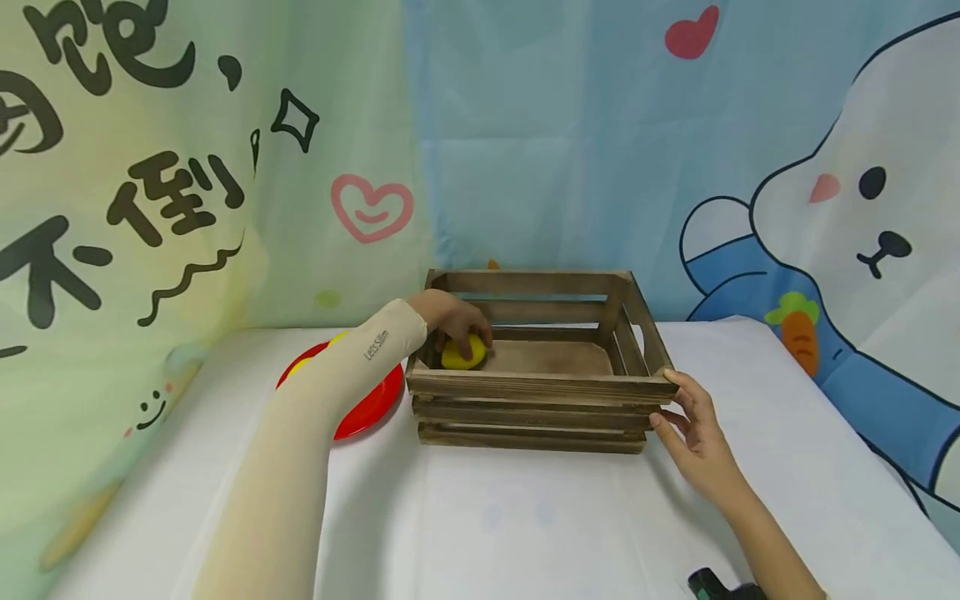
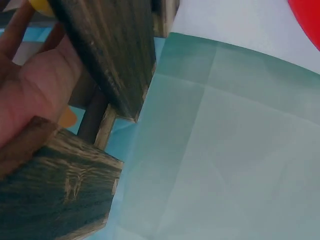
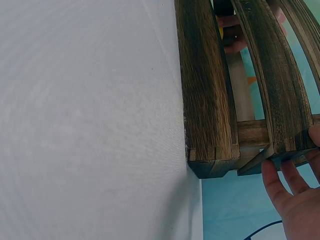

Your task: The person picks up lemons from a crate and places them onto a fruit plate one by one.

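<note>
A brown slatted wooden crate [image 1: 540, 386] stands on the white table. My left hand [image 1: 450, 317] reaches over its left end, fingers curled over a round yellow object [image 1: 462, 352] inside, near the front left corner. The kind of that object is not clear. In the left wrist view the palm of the left hand [image 2: 45, 85] shows between the slats, the yellow object [image 2: 42, 6] at the top edge. My right hand [image 1: 701, 442] grips the crate's front right corner, thumb at the front slats. The right wrist view shows the fingers of that hand [image 3: 300, 205] touching a slat end.
Left of the crate lies a red plate [image 1: 375, 408], partly behind my left forearm, with something yellow [image 1: 303, 365] at its far side. A black device [image 1: 720, 587] sits at the table's front edge near my right forearm. A printed curtain [image 1: 525, 167] hangs behind.
</note>
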The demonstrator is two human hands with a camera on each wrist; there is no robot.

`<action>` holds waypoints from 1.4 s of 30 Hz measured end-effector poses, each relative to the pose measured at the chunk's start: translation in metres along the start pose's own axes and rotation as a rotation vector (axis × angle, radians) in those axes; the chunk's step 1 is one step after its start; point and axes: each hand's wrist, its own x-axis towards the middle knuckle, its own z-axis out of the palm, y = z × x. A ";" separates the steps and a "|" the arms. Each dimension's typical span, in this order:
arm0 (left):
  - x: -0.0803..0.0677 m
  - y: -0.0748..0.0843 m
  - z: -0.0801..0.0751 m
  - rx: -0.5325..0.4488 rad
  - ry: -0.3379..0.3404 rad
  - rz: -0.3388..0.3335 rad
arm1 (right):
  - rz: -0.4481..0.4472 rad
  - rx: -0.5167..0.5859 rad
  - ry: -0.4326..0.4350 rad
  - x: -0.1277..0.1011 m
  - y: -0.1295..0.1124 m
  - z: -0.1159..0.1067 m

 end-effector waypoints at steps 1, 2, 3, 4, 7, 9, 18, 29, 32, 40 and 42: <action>0.001 0.001 -0.001 0.018 0.003 -0.003 | -0.001 -0.004 0.000 0.001 0.000 -0.001; 0.003 0.002 -0.002 0.026 0.005 -0.009 | -0.003 -0.003 -0.001 0.002 -0.001 -0.003; 0.003 0.003 -0.003 0.032 0.004 -0.011 | -0.004 -0.001 -0.002 0.003 -0.002 -0.004; 0.004 0.004 -0.003 0.033 0.002 -0.016 | -0.007 -0.003 -0.003 0.003 -0.002 -0.005; 0.005 0.006 -0.003 0.013 -0.003 -0.030 | -0.014 -0.009 -0.004 0.004 -0.003 -0.008; 0.007 0.008 -0.001 0.015 -0.003 -0.032 | -0.020 -0.010 -0.002 0.003 -0.003 -0.010; 0.012 0.007 -0.002 0.150 -0.011 -0.010 | -0.028 0.009 -0.003 0.000 -0.003 -0.009; 0.013 0.008 -0.001 -0.032 -0.043 0.082 | -0.028 -0.002 0.003 -0.004 0.000 -0.005; 0.012 0.006 -0.003 -0.091 -0.017 0.144 | -0.020 -0.012 0.006 -0.004 0.000 -0.003; 0.006 0.000 -0.007 -0.212 0.093 0.319 | 0.014 -0.007 0.000 0.001 -0.003 0.000; 0.004 -0.001 -0.008 -0.219 0.108 0.343 | 0.040 -0.009 0.003 0.003 -0.005 0.001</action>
